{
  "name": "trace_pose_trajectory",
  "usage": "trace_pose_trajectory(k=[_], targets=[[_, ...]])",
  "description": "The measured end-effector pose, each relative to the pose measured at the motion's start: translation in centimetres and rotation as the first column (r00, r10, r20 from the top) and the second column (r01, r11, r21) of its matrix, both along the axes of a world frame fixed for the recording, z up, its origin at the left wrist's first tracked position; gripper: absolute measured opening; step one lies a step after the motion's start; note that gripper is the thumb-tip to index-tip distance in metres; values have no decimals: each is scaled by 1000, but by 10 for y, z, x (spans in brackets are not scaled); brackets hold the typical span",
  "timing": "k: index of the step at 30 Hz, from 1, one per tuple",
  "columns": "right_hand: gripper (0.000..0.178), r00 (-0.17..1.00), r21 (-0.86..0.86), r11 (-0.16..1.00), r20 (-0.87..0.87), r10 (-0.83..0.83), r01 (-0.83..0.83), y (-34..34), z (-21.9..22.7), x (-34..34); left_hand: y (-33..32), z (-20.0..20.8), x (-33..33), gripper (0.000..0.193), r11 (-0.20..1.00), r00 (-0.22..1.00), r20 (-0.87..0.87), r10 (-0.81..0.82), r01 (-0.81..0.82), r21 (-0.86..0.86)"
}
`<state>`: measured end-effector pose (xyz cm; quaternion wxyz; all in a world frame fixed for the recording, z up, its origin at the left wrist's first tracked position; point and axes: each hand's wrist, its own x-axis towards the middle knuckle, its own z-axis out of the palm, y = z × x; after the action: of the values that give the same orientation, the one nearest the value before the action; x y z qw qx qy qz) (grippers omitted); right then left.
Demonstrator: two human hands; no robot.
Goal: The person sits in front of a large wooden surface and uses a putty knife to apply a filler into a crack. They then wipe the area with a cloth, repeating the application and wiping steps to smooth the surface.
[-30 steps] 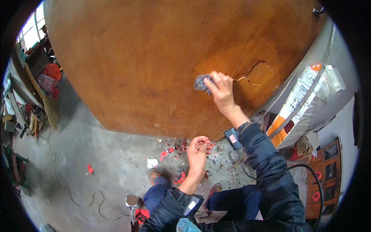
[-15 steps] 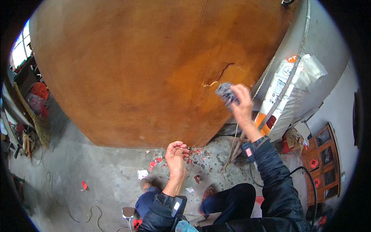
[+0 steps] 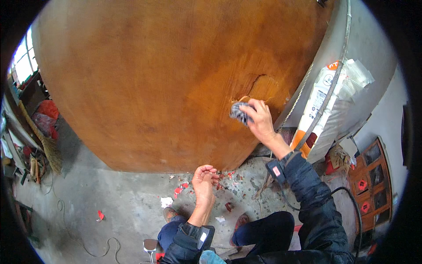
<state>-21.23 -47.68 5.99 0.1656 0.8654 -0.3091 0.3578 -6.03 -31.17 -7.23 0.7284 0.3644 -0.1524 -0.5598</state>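
Observation:
A large brown wooden panel (image 3: 154, 88) fills the upper middle of the view, its lower edge near the floor. My right hand (image 3: 262, 122) grips a crumpled grey, dark-patterned cloth (image 3: 241, 113) against the panel's lower right part. Just above the cloth, a dark curved crack (image 3: 256, 83) and a pale split run through the wood. My left hand (image 3: 204, 181) hangs in front of the panel's bottom edge, its fingers loosely curled and apart, holding nothing.
A white and orange sack (image 3: 318, 103) leans on the wall at right, beside a rope and a long pole (image 3: 335, 79). Red paper scraps (image 3: 178, 192) litter the concrete floor. A straw broom (image 3: 50, 152) stands at left, a metal scoop (image 3: 150, 245) near my feet, a wooden cabinet (image 3: 371, 182) at right.
My right hand has moved the cloth left and slightly down across the panel, below the split. My left hand stays nearly in place; the view has shifted a little.

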Motion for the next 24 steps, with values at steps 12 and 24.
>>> trace_pose_trajectory(k=[12, 24], targets=[[46, 960, -164, 986, 271, 72, -27, 3, 66, 19, 0, 2, -2, 17, 999, 999, 3, -35, 35, 15], [42, 994, -40, 993, 10, 109, -109, 13, 38, 70, 2, 3, 6, 17, 1000, 999, -42, 12, -12, -11]])
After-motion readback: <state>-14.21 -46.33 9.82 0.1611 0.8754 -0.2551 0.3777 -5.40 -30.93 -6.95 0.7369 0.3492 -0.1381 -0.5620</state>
